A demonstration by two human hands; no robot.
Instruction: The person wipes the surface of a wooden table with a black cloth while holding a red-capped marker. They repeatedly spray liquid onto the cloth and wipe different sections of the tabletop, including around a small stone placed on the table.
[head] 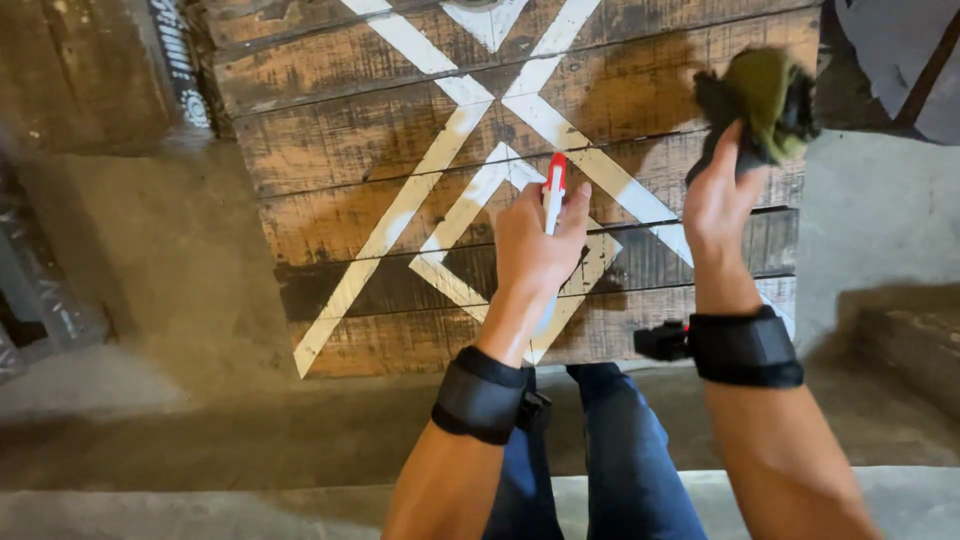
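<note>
My left hand [535, 245] is closed around a white spray bottle with a red nozzle [554, 190], held over a dark wooden plank panel [330, 130] painted with white crossing lines. My right hand [718, 195] grips a bunched olive-green and black cloth [765, 100], lifted above the panel's right side. Both wrists wear black straps. Damp darker patches show on the planks beneath the hands.
The panel lies on a grey concrete floor [150, 250]. My legs in blue jeans [600, 450] stand at its near edge. A concrete step [200, 505] runs along the bottom. Dark metal pieces lie at the far left [40, 290] and a grey object at top right [900, 50].
</note>
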